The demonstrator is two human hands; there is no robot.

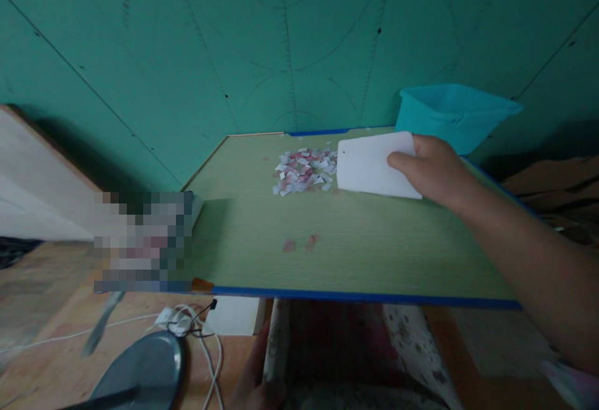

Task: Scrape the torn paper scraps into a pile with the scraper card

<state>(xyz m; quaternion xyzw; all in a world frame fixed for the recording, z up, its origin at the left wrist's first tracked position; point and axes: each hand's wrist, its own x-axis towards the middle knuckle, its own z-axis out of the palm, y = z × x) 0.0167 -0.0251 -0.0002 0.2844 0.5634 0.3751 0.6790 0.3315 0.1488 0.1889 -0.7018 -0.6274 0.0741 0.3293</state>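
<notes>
Right fingers [401, 161] pinch a white card [369, 165], edge beside scraps [304, 170].

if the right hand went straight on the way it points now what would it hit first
Most likely the paper scraps: the white board held in the right hand points at them, its front edge right by them, though actual contact is hard to judge.

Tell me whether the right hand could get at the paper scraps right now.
Probably yes: the right hand holds a white panel whose edge is right beside the paper scraps, with nothing else visible in between.
</notes>
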